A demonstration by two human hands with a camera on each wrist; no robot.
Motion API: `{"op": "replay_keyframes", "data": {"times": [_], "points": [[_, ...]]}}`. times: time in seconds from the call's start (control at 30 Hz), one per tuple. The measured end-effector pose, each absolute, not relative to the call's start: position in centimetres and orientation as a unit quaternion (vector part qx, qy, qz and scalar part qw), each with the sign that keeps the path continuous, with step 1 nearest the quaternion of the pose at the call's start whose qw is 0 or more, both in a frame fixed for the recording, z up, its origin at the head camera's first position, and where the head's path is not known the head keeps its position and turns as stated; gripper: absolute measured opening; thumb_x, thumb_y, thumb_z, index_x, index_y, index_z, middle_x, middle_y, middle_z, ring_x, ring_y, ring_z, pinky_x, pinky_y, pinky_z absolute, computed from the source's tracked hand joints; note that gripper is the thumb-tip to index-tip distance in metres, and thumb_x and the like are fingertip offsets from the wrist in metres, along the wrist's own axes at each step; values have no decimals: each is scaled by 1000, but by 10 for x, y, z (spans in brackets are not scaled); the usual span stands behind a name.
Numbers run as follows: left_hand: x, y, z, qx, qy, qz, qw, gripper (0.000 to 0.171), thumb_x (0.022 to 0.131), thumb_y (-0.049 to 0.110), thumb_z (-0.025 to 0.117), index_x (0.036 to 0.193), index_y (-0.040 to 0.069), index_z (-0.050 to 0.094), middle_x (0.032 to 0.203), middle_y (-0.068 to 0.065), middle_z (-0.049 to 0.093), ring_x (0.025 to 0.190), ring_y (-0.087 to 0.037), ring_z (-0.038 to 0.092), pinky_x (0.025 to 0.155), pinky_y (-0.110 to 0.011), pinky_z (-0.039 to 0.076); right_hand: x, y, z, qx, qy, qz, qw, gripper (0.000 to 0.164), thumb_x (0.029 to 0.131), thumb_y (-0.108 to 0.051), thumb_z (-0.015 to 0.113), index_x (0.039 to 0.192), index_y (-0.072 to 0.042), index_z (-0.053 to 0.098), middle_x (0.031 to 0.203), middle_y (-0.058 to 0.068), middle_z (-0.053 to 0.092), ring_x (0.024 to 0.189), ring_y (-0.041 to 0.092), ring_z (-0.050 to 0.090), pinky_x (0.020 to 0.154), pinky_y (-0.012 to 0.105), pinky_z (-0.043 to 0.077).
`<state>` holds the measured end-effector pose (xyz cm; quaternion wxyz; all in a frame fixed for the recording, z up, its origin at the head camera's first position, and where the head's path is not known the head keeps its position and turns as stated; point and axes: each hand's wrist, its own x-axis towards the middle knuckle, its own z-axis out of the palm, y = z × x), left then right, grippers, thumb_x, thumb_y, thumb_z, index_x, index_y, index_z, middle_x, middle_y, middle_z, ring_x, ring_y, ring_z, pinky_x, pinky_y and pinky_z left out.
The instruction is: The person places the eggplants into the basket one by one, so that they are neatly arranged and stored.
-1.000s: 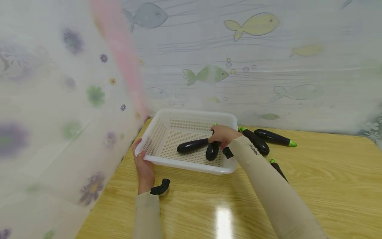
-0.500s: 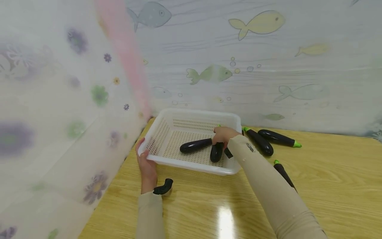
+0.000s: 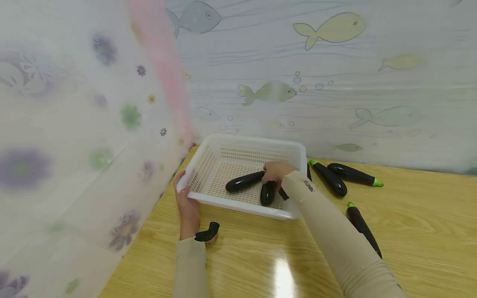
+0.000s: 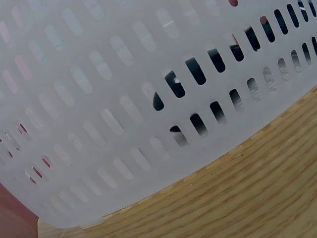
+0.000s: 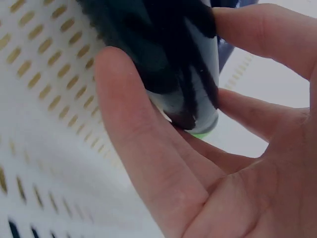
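A white perforated plastic basket (image 3: 242, 203) sits on the wooden table. At its front left corner my left hand (image 3: 188, 207) grips the rim, thumb in front and fingers along the side wall. The left wrist view shows mostly the basket wall (image 4: 114, 99), with dark shapes behind its slots. Inside the basket my right hand (image 3: 277, 171) holds a dark eggplant (image 3: 267, 194) around its stem-end half. That eggplant (image 5: 168, 54) lies between thumb and fingers in the right wrist view, a bit of green showing at its end. A second eggplant (image 3: 244, 182) lies to the left on the basket floor.
Right of the basket, an eggplant (image 3: 328, 179) and another eggplant (image 3: 354, 174) lie near the back wall. A third eggplant (image 3: 363, 229) rests closer, partly behind the right sleeve (image 3: 335, 236). A patterned curtain-like wall (image 3: 261, 62) borders the table at back and left.
The whole head view has shifted slightly, moving the scene rightward. My right hand, with the eggplant, has moved slightly down and left relative to the basket. My left hand stays at the rim.
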<state>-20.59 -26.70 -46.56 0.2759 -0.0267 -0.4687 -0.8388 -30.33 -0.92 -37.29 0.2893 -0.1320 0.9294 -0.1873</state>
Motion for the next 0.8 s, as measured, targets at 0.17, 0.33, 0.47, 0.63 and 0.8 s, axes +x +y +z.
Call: {"op": "replay_keyframes", "data": {"times": [0.17, 0.33, 0.47, 0.63, 0.8], "points": [[-204, -265, -463, -26, -467, -840, 274, 52, 81, 7, 33, 133, 5, 31, 130, -14, 36, 118, -37, 33, 93, -50, 24, -303, -16, -375, -141, 925, -205, 287, 61, 82, -22, 56, 136, -7, 34, 113, 13, 54, 69, 29, 64, 52, 31, 48], [-205, -264, -462, -22, -472, -836, 277, 53, 81, 8, 33, 133, 5, 31, 130, -13, 36, 117, -36, 33, 93, -47, 25, -304, -20, -375, -139, 917, -231, 295, 61, 83, -20, 55, 137, -6, 32, 110, 15, 55, 73, 30, 63, 54, 32, 49], [-205, -267, -464, -22, -472, -834, 284, 53, 80, 10, 35, 133, 5, 31, 130, -13, 35, 116, -35, 33, 93, -46, 25, -304, -27, -377, -150, 911, -248, 293, 62, 83, -19, 55, 138, -6, 29, 116, 16, 51, 73, 27, 63, 60, 35, 50], [-206, -268, -466, -20, -475, -832, 287, 53, 81, 11, 34, 133, 5, 31, 130, -14, 36, 116, -35, 34, 93, -48, 25, -306, -38, -381, -163, 915, -253, 270, 66, 83, -20, 54, 141, -10, 23, 116, 14, 52, 69, 24, 60, 62, 33, 50], [-206, -266, -464, -20, -480, -830, 283, 52, 81, 10, 33, 134, 6, 31, 131, -15, 36, 117, -37, 34, 93, -48, 26, -306, -47, -380, -166, 904, -284, 274, 68, 85, -18, 55, 142, -10, 20, 129, 16, 43, 80, 25, 60, 66, 35, 50]]}}
